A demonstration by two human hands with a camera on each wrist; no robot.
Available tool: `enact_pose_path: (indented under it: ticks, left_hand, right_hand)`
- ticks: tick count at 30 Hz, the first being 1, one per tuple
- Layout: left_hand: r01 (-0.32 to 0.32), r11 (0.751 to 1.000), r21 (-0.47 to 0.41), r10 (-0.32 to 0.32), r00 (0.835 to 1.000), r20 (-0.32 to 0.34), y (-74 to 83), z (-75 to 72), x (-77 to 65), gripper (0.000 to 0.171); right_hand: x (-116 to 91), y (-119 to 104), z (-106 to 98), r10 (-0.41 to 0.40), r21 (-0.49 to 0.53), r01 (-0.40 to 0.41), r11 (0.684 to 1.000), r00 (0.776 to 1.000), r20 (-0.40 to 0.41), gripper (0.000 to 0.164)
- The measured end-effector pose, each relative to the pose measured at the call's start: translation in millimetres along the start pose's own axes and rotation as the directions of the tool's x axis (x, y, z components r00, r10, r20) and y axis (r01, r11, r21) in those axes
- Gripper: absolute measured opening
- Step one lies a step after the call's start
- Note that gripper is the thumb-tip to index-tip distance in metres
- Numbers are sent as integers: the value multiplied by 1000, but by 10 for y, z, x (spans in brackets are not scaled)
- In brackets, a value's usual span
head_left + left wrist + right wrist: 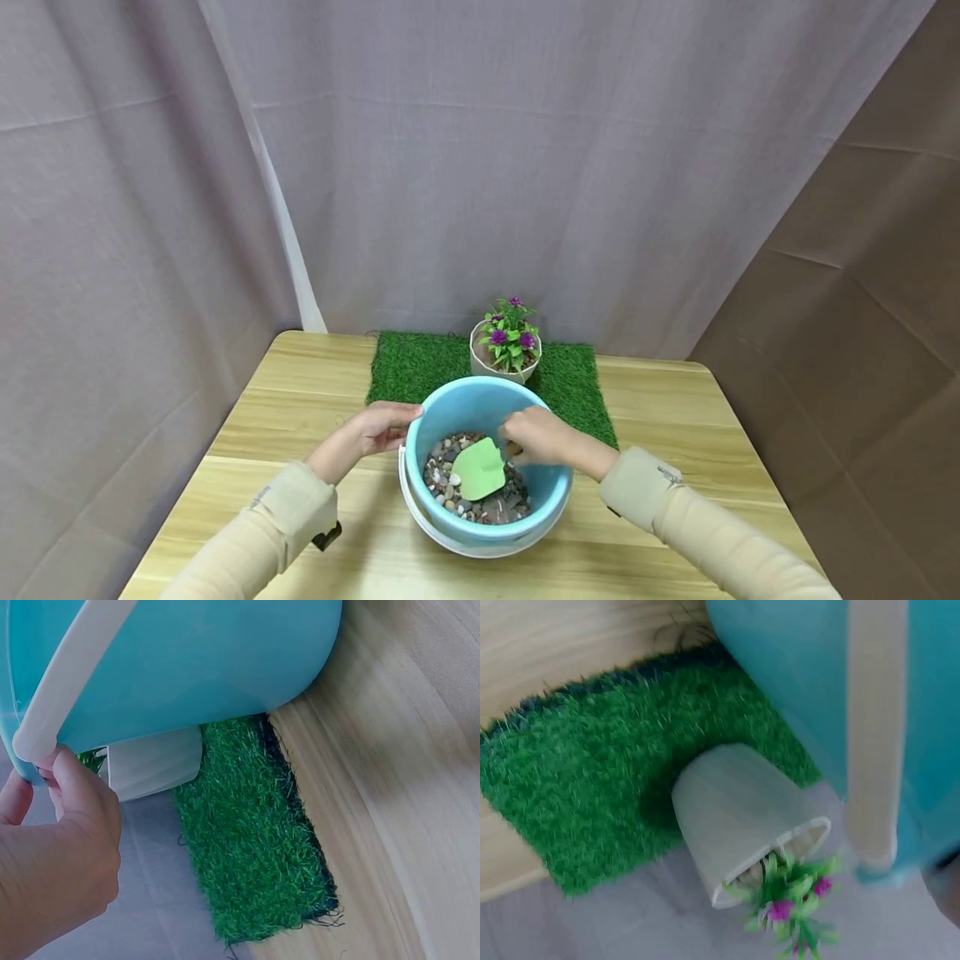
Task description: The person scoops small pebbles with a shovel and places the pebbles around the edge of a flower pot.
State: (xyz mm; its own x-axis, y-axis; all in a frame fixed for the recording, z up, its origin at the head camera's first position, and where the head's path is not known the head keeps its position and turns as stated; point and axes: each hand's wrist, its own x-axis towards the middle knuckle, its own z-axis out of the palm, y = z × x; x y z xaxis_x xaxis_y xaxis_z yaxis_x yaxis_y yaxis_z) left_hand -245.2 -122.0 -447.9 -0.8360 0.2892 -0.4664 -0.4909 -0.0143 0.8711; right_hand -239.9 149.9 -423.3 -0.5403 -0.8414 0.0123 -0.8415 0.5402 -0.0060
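At the lower centre of the frame we see a blue bucket (472,406) on the wooden tabletop (660,425), pebbles (447,493) spread over its bottom. A green scoop (478,471) lies against them, near the middle of the bucket. Our left hand (381,425), left of centre, pinches the rim beside the joint of the white handle (71,675). Our right hand (542,435) reaches in from the lower right, fingers curled round the scoop's grip, which they mostly hide. Just above the bucket we find a flowerpot (735,810) standing on a grass mat (420,362).
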Motion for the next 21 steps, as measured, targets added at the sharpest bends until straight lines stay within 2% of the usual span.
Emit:
enact_pose_path:
  ticks: [4, 8, 21]
  left_hand:
    - [9, 1000, 5, -9, 1000, -4, 10, 4, -1, 48]
    - [9, 1000, 6, -9, 1000, 4, 13, 17, 13, 48]
    - [-16, 1000, 1, 16, 1000, 23, 13, -6, -19, 48]
  right_hand:
    - [52, -54, 30, -23, 36, 24, 999, 1000, -7, 33]
    - [46, -67, 22, 7, 42, -6, 999, 1000, -15, 29]
    - [-18, 85, -63, 38, 196, -41, 980, 999, 19, 15]
